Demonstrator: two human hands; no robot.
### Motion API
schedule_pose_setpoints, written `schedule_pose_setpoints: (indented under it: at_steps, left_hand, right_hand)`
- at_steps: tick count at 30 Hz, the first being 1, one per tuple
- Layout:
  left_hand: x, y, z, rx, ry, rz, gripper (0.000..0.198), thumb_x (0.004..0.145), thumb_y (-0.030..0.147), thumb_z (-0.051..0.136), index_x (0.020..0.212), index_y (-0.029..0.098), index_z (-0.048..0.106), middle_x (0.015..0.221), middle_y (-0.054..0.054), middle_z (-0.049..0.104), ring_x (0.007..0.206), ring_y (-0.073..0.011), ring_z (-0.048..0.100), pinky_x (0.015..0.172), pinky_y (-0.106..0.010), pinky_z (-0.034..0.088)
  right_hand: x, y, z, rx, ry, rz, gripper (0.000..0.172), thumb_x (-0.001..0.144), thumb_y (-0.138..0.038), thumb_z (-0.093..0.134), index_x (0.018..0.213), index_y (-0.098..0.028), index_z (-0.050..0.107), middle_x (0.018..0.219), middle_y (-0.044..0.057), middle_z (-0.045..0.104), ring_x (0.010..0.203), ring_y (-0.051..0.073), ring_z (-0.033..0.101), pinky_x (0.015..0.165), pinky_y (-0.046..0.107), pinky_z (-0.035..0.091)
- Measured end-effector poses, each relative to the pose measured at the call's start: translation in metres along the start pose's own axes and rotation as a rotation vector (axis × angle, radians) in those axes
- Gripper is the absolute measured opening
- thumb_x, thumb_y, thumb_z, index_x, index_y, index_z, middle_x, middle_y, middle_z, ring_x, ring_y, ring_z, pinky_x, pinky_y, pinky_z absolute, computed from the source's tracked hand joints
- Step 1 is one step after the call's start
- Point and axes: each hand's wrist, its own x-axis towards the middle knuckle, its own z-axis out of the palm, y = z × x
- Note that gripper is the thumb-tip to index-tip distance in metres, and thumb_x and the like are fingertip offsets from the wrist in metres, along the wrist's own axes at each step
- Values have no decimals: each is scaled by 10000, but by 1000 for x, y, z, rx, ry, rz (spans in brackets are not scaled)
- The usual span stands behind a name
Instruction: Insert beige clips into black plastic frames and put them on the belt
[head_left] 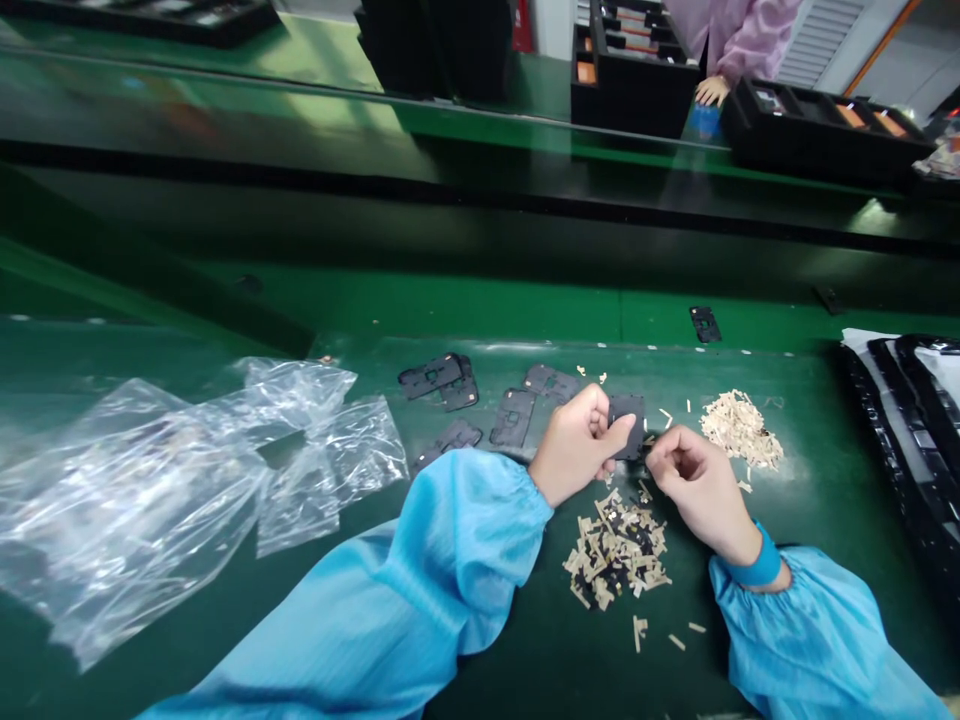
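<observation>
My left hand (576, 446) pinches a thin black plastic plate (630, 425) between thumb and fingers, holding it just above the green table. Close to the plate's right edge, my right hand (701, 488) has its thumb and fingertips pressed together; whatever is between them is too small to make out. Below the hands lies a pile of small tan and black strips (619, 552). To the right sits a second heap of paler tan strips (741, 430). Several similar black plates (514, 417) lie left of my left hand, some overlapping.
Clear plastic bags (142, 490) spread over the table's left side. Black trays (911, 430) are stacked at the right edge. One black plate (705, 324) lies farther back. Across a raised ledge, a person's hand (712, 91) rests beside black boxes (634, 85).
</observation>
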Motion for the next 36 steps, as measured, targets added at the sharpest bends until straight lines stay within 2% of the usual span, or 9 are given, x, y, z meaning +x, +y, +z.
schedule_pose_setpoints:
  at_steps: [8, 13, 24, 31, 36]
  left_hand:
    - [-1, -1, 0, 5, -18, 16, 410, 794, 429, 728, 749, 238, 367, 482, 127, 464, 312, -70, 489, 298, -142, 299]
    - [-2, -1, 0, 22, -13, 29, 394, 802, 423, 707, 747, 242, 362, 469, 126, 462, 308, -78, 486, 297, -150, 299]
    - [-3, 0, 1, 13, -8, 33, 378, 800, 409, 705, 737, 237, 374, 472, 123, 465, 313, -72, 493, 301, -145, 308]
    - [-2, 0, 0, 50, -5, 56, 350, 812, 398, 687, 725, 237, 388, 477, 114, 479, 301, -69, 469, 312, -158, 308]
    - [-3, -3, 1, 70, -8, 87, 358, 823, 380, 691, 714, 232, 384, 461, 116, 472, 320, -70, 496, 338, -152, 332]
  right_hand:
    - [0, -1, 1, -11, 26, 17, 152, 757, -301, 703, 692, -215, 596, 581, -30, 528, 530, 118, 408, 487, 241, 322]
    - [0, -2, 0, -4, 11, 22, 126, 738, -274, 700, 690, -209, 603, 556, -45, 495, 516, 111, 396, 489, 237, 318]
    - [1, -3, -1, -12, 5, 14, 113, 727, -259, 692, 685, -212, 599, 576, -35, 533, 513, 110, 404, 487, 237, 313]
    - [0, -4, -1, -8, 1, 21, 110, 729, -246, 684, 682, -211, 591, 541, -56, 479, 495, 104, 376, 486, 240, 303]
    - [0, -3, 0, -24, 7, 32, 97, 719, -233, 674, 679, -211, 589, 558, -43, 519, 512, 111, 406, 491, 241, 314]
